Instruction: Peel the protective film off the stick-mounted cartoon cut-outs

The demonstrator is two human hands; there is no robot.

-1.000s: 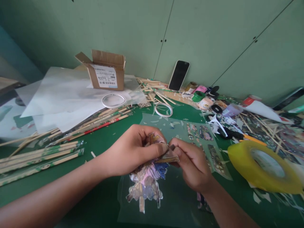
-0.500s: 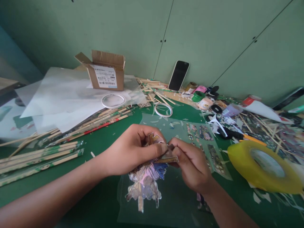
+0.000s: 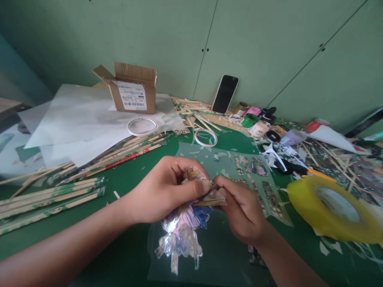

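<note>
My left hand is closed on a cut-out paper figure, its thumb pressed over the figure's upper part. Clear, shiny film seems to cover the figure, which shows pink, blue and brown printing and hangs below my fingers with a narrow strip at its lower end. My right hand pinches the figure's edge beside a gold-bordered corner, its fingertips close to my left thumb. Both hands cover the middle of the figure. Underneath lies a transparent sheet on the green mat.
A large yellow tape roll lies at the right, near printed sticker strips. Wrapped chopsticks lie at the left. Behind stand an open cardboard box and a phone. Two thin white rings rest nearer.
The figure's lower part has tilted slightly and swung a little down and left, now catching bright glare. Both hands keep nearly the same place and grip.
</note>
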